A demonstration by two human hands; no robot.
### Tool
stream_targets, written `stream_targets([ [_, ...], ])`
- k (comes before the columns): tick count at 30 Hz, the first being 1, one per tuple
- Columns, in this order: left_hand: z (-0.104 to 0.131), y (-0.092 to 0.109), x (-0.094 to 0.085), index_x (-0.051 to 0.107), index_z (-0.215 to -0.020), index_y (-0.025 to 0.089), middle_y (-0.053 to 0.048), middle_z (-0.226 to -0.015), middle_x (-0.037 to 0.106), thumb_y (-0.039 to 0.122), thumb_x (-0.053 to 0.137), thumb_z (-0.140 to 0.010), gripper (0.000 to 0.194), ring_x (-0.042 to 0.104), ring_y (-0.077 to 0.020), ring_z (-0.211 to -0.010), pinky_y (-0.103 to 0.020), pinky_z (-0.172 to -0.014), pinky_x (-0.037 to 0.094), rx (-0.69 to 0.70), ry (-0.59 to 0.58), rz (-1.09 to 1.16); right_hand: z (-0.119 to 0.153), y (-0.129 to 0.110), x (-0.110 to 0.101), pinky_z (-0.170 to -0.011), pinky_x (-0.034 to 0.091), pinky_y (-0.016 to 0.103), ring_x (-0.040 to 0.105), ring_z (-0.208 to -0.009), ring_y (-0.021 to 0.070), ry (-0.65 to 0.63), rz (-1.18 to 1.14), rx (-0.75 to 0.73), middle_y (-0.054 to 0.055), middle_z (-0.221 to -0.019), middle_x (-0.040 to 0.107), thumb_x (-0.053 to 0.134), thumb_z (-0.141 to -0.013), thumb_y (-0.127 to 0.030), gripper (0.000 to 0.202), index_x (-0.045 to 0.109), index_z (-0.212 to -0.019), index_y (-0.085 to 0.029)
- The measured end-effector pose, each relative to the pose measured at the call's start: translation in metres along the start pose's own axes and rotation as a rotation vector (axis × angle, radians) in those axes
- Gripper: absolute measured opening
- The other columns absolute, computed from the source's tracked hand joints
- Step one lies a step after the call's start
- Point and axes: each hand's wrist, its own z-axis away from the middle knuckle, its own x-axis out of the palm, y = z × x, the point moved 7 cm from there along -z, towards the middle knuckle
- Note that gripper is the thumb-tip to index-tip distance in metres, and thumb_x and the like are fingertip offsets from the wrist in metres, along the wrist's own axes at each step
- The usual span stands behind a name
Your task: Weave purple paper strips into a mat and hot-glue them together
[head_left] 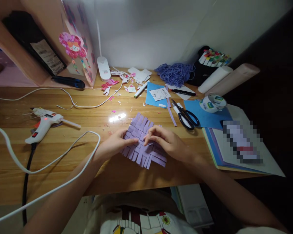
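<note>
A woven mat (139, 156) of light purple strips lies between your two hands, over the near part of the wooden table (127, 182). Your left hand (114, 143) holds its left side, thumb flat on top and the other fingers mostly hidden. Your right hand (166, 141) bends over the right side with thumb and forefinger drawn close together; whether a strip is pinched between them, you cannot tell from here. The mat looks like paper: probably very light, easily bent or creased, and unlikely to slip from a gentle grip. The crossed middle should be the firmest place to hold, with a flat thumb above and fingers below; the loose ends would likely fold or slide out if tugged. The strips are flat, narrow and matte, passing over and under one another into small blocks, with uneven ends fanning out like a fringe. Ahead and to the right, scissors (185, 117) with black loop handles lie near smooth blue paper (194, 113). Farther off is a soft, tangled heap of purple yarn (174, 74). To the left rests a white glue gun (45, 123), hard and smooth, its small light glowing red.
</note>
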Motion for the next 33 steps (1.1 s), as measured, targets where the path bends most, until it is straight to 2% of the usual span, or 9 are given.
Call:
stream_targets([
  [2, 0.001, 0.001, 0.000, 0.063, -0.105, 0.012, -0.008, -0.097, 0.070, 0.030, 0.073, -0.070, 0.041, 0.064, -0.0210, -0.086, -0.033, -0.077, 0.050, 0.003, 0.005, 0.005, -0.002, 0.007, -0.003, -0.070, 0.048, 0.030, 0.060, -0.066, 0.0140, -0.002, -0.258, 0.059, -0.003, -0.067, 0.058, 0.044, -0.094, -0.025, 0.008, 0.046, -0.087, -0.022],
  [4, 0.001, 0.002, -0.001, 0.065, -0.102, 0.013, -0.008, -0.097, 0.070, 0.029, 0.074, -0.068, 0.039, 0.064, -0.0225, -0.088, -0.034, -0.080, 0.050, 0.014, 0.023, 0.002, -0.005, 0.012, -0.009, -0.058, 0.046, 0.026, 0.052, -0.051, 0.0108, 0.022, -0.368, 0.091, -0.007, -0.060, 0.050, 0.046, -0.093, -0.029, 0.009, 0.044, -0.087, -0.023],
  [6, 0.001, 0.003, -0.002, 0.066, -0.101, 0.014, -0.008, -0.098, 0.070, 0.029, 0.074, -0.068, 0.037, 0.064, -0.0230, -0.090, -0.035, -0.082, 0.050, 0.023, 0.037, 0.001, -0.007, 0.011, -0.020, -0.057, 0.044, 0.024, 0.051, -0.055, 0.0104, 0.079, -0.244, 0.062, -0.005, -0.065, 0.053, 0.053, -0.090, -0.029, 0.009, 0.050, -0.086, -0.022],
  [9, 0.002, 0.004, -0.001, 0.066, -0.102, 0.014, -0.007, -0.097, 0.071, 0.029, 0.074, -0.069, 0.037, 0.064, -0.0226, -0.091, -0.034, -0.081, 0.049, 0.023, 0.018, 0.015, -0.009, 0.000, -0.030, -0.071, 0.045, 0.029, 0.056, -0.078, 0.0153, 0.114, 0.114, -0.081, 0.001, -0.084, 0.058, 0.067, -0.081, -0.027, 0.007, 0.065, -0.085, -0.021],
  [11, 0.003, 0.004, 0.000, 0.066, -0.103, 0.015, -0.007, -0.096, 0.071, 0.029, 0.073, -0.070, 0.037, 0.064, -0.0216, -0.089, -0.032, -0.079, 0.049, 0.015, -0.010, 0.036, -0.009, -0.006, -0.029, -0.077, 0.045, 0.032, 0.056, -0.085, 0.0177, 0.099, 0.252, -0.173, 0.002, -0.087, 0.058, 0.073, -0.075, -0.026, 0.011, 0.071, -0.085, -0.023],
  [18, 0.005, 0.007, 0.006, 0.067, -0.100, 0.015, -0.005, -0.093, 0.071, 0.029, 0.073, -0.071, 0.033, 0.063, -0.0178, -0.084, -0.027, -0.074, 0.047, 0.024, -0.101, 0.096, -0.010, -0.012, -0.020, -0.075, 0.046, 0.034, 0.054, -0.083, 0.0183, 0.063, 0.356, -0.299, 0.003, -0.082, 0.056, 0.071, -0.077, -0.019, 0.002, 0.071, -0.078, -0.021],
  [22, 0.003, 0.007, 0.002, 0.066, -0.099, 0.013, -0.005, -0.093, 0.070, 0.030, 0.073, -0.070, 0.034, 0.061, -0.0183, -0.086, -0.028, -0.077, 0.045, 0.038, -0.065, 0.070, -0.010, -0.018, -0.012, -0.078, 0.043, 0.035, 0.051, -0.086, 0.0203, 0.020, 0.522, -0.380, 0.006, -0.085, 0.057, 0.064, -0.083, -0.016, 0.004, 0.066, -0.080, -0.018],
  [27, 0.003, 0.006, 0.000, 0.063, -0.103, 0.011, -0.007, -0.101, 0.068, 0.027, 0.073, -0.069, 0.038, 0.060, -0.0193, -0.088, -0.030, -0.079, 0.044, 0.042, -0.037, 0.076, -0.009, -0.018, -0.004, -0.081, 0.037, 0.039, 0.049, -0.090, 0.0228, 0.006, 0.737, -0.387, 0.008, -0.092, 0.060, 0.057, -0.087, -0.015, 0.006, 0.062, -0.084, -0.017],
  [33, 0.002, 0.006, 0.001, 0.063, -0.099, 0.011, -0.007, -0.099, 0.068, 0.027, 0.072, -0.069, 0.035, 0.060, -0.0205, -0.090, -0.030, -0.080, 0.043, 0.022, 0.000, 0.054, -0.010, -0.016, -0.005, -0.085, 0.033, 0.037, 0.055, -0.091, 0.0204, -0.065, 0.575, -0.313, 0.005, -0.089, 0.064, 0.053, -0.089, -0.012, 0.008, 0.056, -0.087, -0.019],
])
